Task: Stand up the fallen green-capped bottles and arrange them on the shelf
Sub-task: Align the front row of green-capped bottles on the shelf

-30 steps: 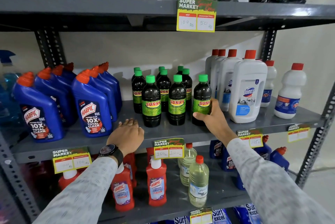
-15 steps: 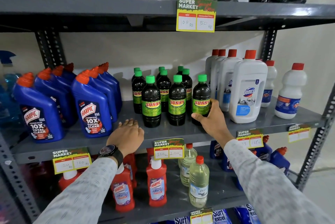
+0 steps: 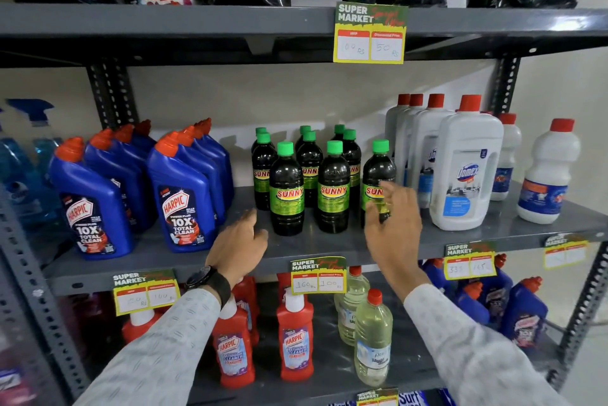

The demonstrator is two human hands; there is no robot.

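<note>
Several dark green-capped bottles with green labels stand upright in rows on the grey middle shelf (image 3: 329, 246). The front row holds three: left bottle (image 3: 286, 191), middle bottle (image 3: 333, 190) and right bottle (image 3: 377, 175). My right hand (image 3: 393, 224) hovers in front of the right bottle with fingers spread, not gripping it. My left hand (image 3: 238, 247), with a black watch on the wrist, is raised over the shelf edge just left of the left bottle, fingers loosely apart and holding nothing.
Blue toilet-cleaner bottles (image 3: 181, 198) stand to the left, white red-capped bottles (image 3: 465, 168) to the right. Price tags (image 3: 318, 275) hang on the shelf lip. Red cleaner bottles (image 3: 295, 340) and clear bottles (image 3: 373, 340) fill the lower shelf. Detergent bags sit above.
My right hand has let go of the right front bottle and pulled back with fingers spread. My left hand has lifted off the shelf edge and moved right, towards the bottles.
</note>
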